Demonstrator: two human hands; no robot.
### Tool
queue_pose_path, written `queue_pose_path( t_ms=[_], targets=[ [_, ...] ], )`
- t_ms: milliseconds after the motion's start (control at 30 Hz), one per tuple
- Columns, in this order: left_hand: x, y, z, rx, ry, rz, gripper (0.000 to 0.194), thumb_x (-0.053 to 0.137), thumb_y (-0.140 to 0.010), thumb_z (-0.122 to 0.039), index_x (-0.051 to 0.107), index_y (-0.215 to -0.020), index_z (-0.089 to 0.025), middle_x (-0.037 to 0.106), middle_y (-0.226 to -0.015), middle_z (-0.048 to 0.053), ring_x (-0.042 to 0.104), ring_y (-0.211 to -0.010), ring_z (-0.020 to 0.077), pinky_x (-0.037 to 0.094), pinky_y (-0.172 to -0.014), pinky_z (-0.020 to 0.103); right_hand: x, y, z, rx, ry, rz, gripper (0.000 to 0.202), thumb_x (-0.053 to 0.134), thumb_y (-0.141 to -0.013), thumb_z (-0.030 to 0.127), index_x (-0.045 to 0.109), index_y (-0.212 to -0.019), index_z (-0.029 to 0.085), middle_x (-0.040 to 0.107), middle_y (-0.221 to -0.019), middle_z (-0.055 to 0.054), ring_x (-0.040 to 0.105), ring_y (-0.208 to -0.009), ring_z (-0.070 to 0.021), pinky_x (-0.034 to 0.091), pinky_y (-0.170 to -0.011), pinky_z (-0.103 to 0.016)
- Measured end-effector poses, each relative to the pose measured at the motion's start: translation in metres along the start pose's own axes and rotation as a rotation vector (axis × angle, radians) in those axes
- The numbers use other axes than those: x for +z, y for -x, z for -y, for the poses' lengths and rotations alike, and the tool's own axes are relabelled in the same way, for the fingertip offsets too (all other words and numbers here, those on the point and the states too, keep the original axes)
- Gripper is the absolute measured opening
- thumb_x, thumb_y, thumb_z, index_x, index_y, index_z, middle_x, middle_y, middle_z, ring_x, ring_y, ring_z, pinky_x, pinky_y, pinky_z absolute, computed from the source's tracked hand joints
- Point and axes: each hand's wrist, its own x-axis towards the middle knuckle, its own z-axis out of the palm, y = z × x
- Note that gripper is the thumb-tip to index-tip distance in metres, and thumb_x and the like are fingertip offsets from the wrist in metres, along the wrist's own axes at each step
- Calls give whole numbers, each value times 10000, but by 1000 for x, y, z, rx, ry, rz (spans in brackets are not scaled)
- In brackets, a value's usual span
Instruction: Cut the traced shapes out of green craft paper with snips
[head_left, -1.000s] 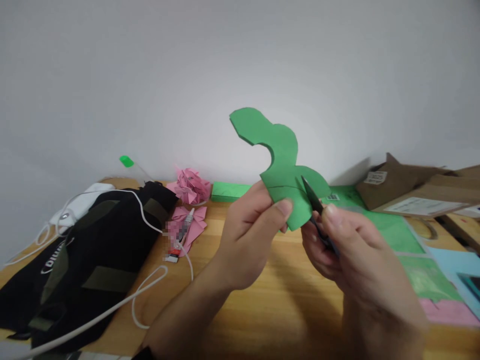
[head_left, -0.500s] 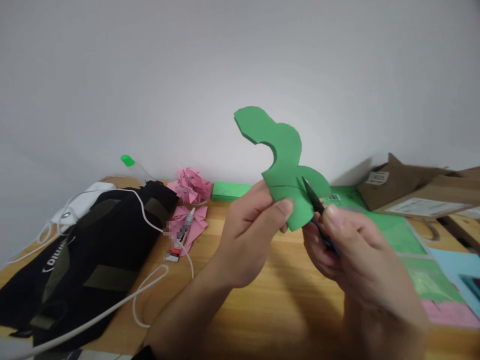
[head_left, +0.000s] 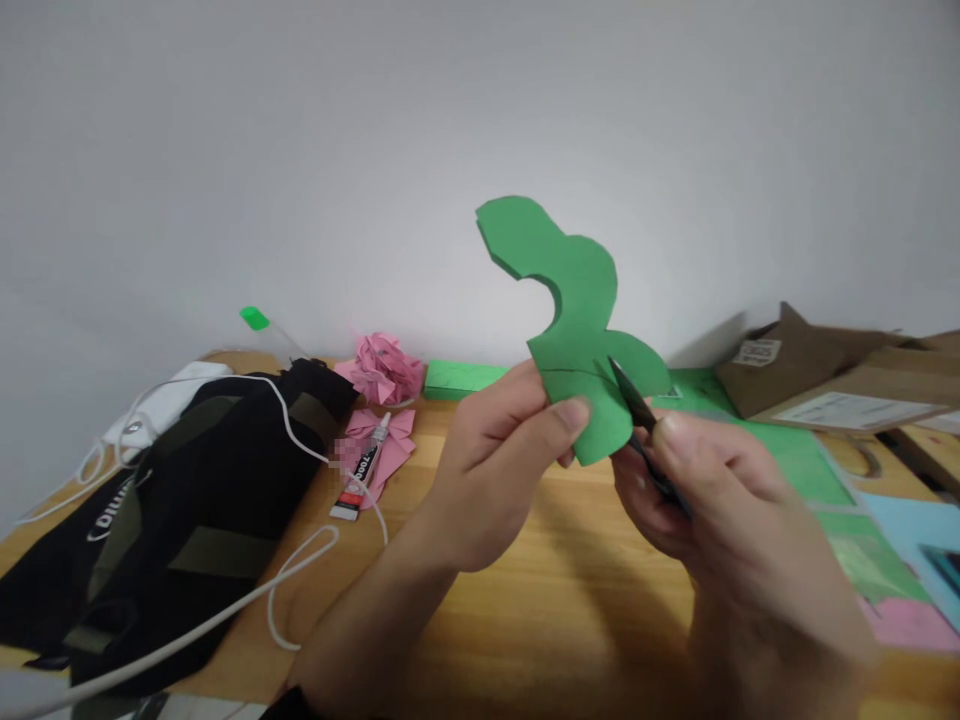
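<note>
My left hand (head_left: 502,460) pinches a green paper cutout (head_left: 581,290) by its lower part, thumb in front and fingers behind. The cutout has rounded lobes, a curved notch on its left side and a dark line across its lower part. It is held up above the table and looks like more than one layer at its left edge. My right hand (head_left: 705,480) is closed around dark scissors (head_left: 637,405). Their blade lies over the cutout's right side, between two lobes. The scissor handles are mostly hidden by my fingers.
On the wooden table (head_left: 555,610), a black bag (head_left: 202,500) and a white cable (head_left: 217,615) lie at left. Pink folded paper (head_left: 382,370), a glue tube (head_left: 361,475) and a green paper stack (head_left: 461,380) sit farther back. A cardboard box (head_left: 832,375) and coloured sheets (head_left: 810,465) are at right.
The green cutout has shifted slightly right, its top rising a little. My right hand and the scissors have also moved slightly right, with the blade still at the same side of the cutout.
</note>
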Motion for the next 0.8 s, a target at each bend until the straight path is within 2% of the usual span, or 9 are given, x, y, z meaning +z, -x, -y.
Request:
queue_pose_path(
  t_ms=[533, 800],
  targets=[
    [-4, -1, -2, -83, -19, 24, 290, 580, -944, -334, 593, -690, -195, 555, -729, 21, 487, -719, 150, 432, -695, 302, -3, 1, 4, 41, 29, -8, 503, 524, -988, 513, 446, -584, 224, 332, -502, 39, 215, -447, -104, 164, -409, -307],
    [-7, -1, -5, -72, 12, 76, 250, 572, -956, -295, 609, -729, -198, 539, -747, 16, 476, -723, 142, 420, -667, 288, -6, 1, 5, 48, 79, 7, 546, 539, -968, 547, 425, -547, 220, 322, -486, 34, 215, -442, -103, 156, -397, -302]
  ],
)
